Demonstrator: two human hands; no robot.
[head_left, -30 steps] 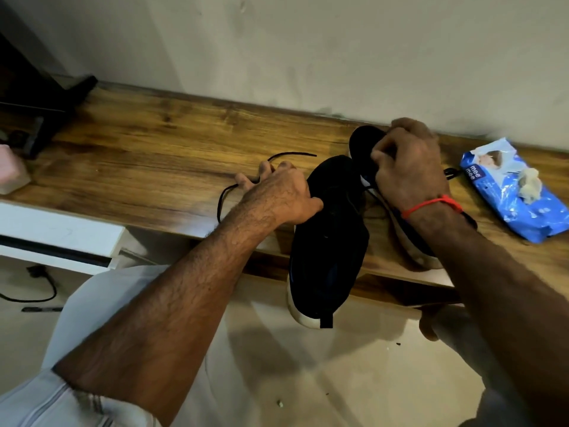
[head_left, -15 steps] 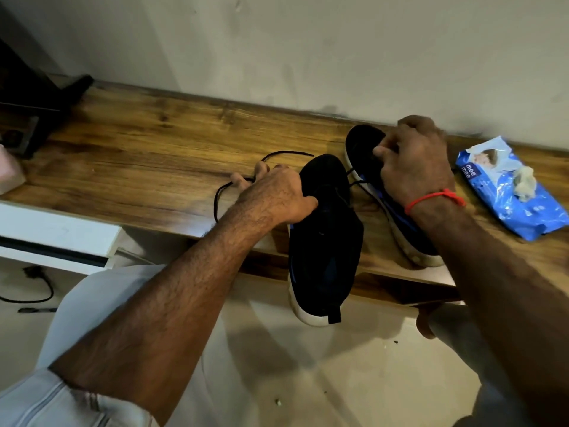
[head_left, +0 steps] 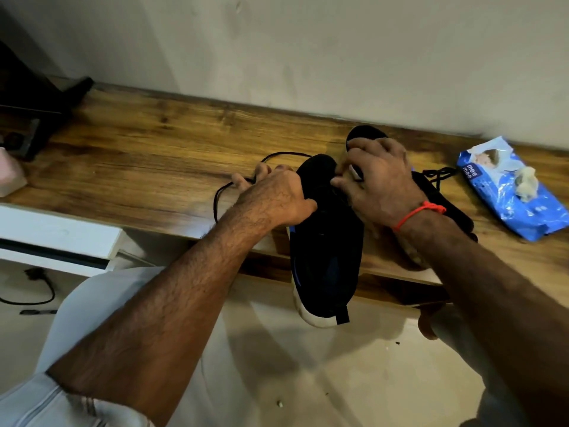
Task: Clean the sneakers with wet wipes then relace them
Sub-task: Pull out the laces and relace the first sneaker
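Observation:
A black sneaker (head_left: 326, 257) with a white sole hangs over the front edge of the wooden table (head_left: 147, 167), heel toward me. My left hand (head_left: 274, 198) grips its left side, thumb on the upper, while its fingers also pinch a loose black lace (head_left: 221, 192) that loops over the table. My right hand (head_left: 378, 183) curls over the sneaker's toe end and pinches something at the lace area; what it pinches is hidden. The second black sneaker (head_left: 443, 198) lies behind my right hand, mostly covered by it, with a laced bit showing at its right.
A blue wet-wipe pack (head_left: 511, 195) lies at the table's right end with a crumpled wipe (head_left: 526, 180) on top. Dark objects (head_left: 34, 109) stand at the far left. A white unit (head_left: 55, 235) and a cable (head_left: 37, 288) sit lower left. The wall runs behind.
My right hand has moved left and nearer, from the second sneaker to the toe end of the held sneaker. The left hand keeps its grip on the sneaker and lace.

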